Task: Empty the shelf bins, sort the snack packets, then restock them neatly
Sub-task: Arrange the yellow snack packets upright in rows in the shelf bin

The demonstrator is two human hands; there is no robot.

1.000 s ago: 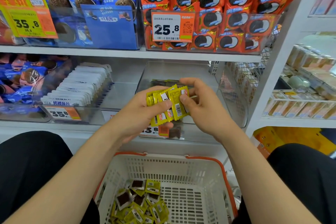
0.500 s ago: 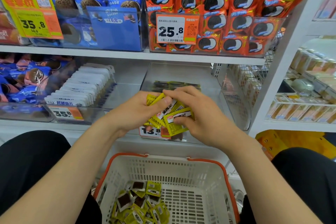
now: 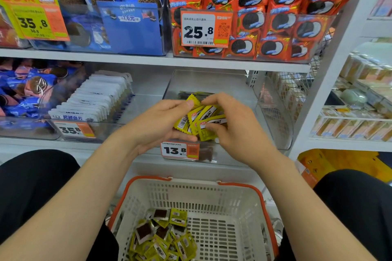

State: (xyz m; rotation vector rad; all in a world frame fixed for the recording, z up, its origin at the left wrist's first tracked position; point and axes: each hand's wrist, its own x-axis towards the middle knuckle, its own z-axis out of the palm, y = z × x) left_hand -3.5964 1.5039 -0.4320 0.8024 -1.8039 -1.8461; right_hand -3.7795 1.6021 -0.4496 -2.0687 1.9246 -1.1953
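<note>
my left hand [image 3: 161,123] grips a small stack of yellow packets [image 3: 201,121], thumb over the top edge and fingers curled beneath. my right hand [image 3: 237,133] pinches the outer packets of the same stack between thumb and fingertips. the stack is fanned, not square. i hold it just in front of the clear bin [image 3: 273,112], which stands at the right end of the middle shelf [image 3: 31,144], and above the price tag [image 3: 174,150] on the bin's front edge.

as i judge it, emptying this bin is nearly done. through its walls i see only a few yellow and dark packets near the back wall, and something dark behind the tag, too blurred to name. sorting is under way. a loose heap [image 3: 161,241] of the same packets lies in the near left corner of the basket [image 3: 191,193] below, some face up, some face down, none lined up.

what is left: square this handful, set it in the bin as a row, then work through the heap the same way. the white packets [image 3: 93,99] in the next bin to the left on the same shelf stand in a tidy file. whether that bin is finished or untouched i cannot tell.
</note>
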